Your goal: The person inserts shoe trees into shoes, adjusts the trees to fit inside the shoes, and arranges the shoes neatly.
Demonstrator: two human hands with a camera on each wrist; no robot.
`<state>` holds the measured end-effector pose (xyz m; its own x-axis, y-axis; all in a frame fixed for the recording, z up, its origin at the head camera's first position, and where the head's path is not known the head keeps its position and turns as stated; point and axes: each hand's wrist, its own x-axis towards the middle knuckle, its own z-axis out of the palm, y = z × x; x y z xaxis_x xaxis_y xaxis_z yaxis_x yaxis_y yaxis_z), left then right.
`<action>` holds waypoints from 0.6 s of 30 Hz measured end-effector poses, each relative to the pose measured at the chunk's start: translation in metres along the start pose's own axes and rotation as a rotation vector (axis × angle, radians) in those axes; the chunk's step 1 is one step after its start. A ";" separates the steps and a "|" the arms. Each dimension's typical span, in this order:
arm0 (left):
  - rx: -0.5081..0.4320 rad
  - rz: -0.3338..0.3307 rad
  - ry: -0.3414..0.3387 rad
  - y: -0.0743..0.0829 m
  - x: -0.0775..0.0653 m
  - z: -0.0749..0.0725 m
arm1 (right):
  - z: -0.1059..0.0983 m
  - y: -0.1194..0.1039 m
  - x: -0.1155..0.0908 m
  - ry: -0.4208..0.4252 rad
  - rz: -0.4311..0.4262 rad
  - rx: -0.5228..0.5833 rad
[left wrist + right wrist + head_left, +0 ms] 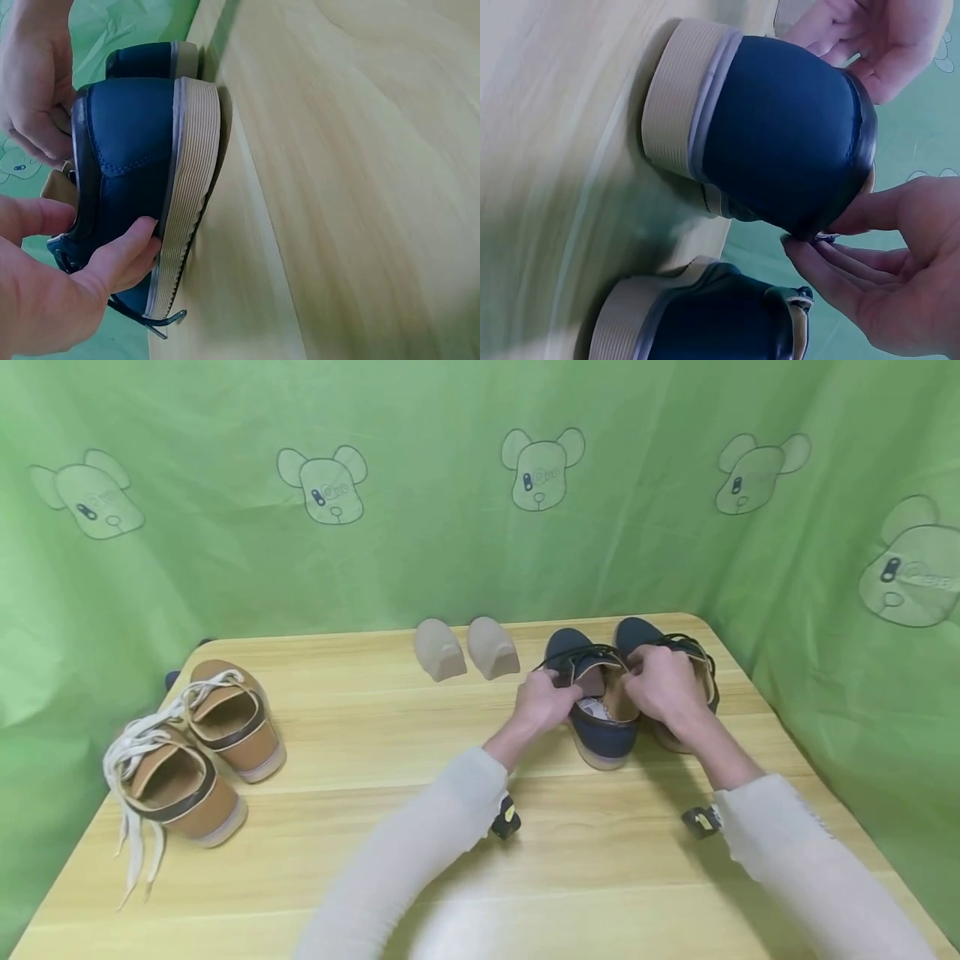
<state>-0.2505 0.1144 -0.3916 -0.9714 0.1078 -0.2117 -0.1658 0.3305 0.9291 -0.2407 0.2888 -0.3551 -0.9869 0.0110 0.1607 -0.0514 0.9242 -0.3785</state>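
Note:
A navy lace-up shoe (603, 742) with a pale ridged sole stands on the right half of the table, heel toward me. My left hand (546, 697) grips its left side, thumb at the opening and fingers along the outer wall in the left wrist view. On the opposite side, my right hand (663, 685) pinches the collar (862, 142) between thumb and fingers. Inside the shoe a white patch (595, 708) shows on the insole. The matching navy shoe (636, 631) stands just to the right, partly hidden behind my right hand.
Two beige shoe inserts (492, 647) lie side by side near the table's back edge. At the left stand two brown shoes (258, 747) with loose white laces (135, 752). Green curtain (435, 552) encloses the wooden table (360, 735) at the back and sides.

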 end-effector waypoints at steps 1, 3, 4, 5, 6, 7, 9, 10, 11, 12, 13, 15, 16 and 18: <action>-0.007 -0.001 -0.005 0.000 0.000 0.002 | -0.001 0.001 0.000 0.021 -0.005 -0.006; -0.009 0.001 -0.010 0.000 0.001 0.006 | -0.001 0.004 0.000 0.052 -0.010 -0.025; -0.006 0.005 -0.011 0.000 0.001 0.008 | -0.002 0.006 0.000 0.065 -0.014 -0.036; -0.003 0.012 -0.010 0.000 0.001 0.010 | -0.002 0.007 0.000 0.074 -0.018 -0.047; 0.003 0.017 -0.005 -0.001 0.001 0.011 | -0.002 0.008 0.000 0.081 -0.023 -0.056; 0.008 0.023 0.001 -0.001 0.001 0.013 | -0.002 0.009 0.000 0.090 -0.027 -0.066; 0.027 0.043 0.010 -0.002 0.002 0.015 | -0.002 0.011 0.001 0.104 -0.030 -0.077; 0.036 0.052 0.013 -0.003 0.002 0.016 | -0.001 0.012 0.001 0.112 -0.036 -0.080; 0.043 0.058 0.015 -0.004 0.003 0.017 | -0.001 0.014 0.002 0.118 -0.042 -0.081; 0.047 0.060 0.015 -0.004 0.003 0.018 | -0.001 0.015 0.003 0.125 -0.047 -0.078; 0.046 0.061 0.013 -0.004 0.003 0.019 | 0.000 0.016 0.003 0.131 -0.052 -0.077; 0.026 0.057 -0.005 -0.005 0.004 0.021 | 0.001 0.018 0.004 0.139 -0.057 -0.069; 0.016 0.052 -0.014 -0.005 0.004 0.022 | 0.001 0.019 0.005 0.141 -0.056 -0.065; -0.004 0.041 -0.028 -0.005 0.004 0.024 | 0.002 0.021 0.006 0.138 -0.049 -0.056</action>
<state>-0.2493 0.1355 -0.4038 -0.9722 0.1476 -0.1816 -0.1263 0.3220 0.9383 -0.2477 0.3079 -0.3639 -0.9528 0.0142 0.3033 -0.0867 0.9445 -0.3168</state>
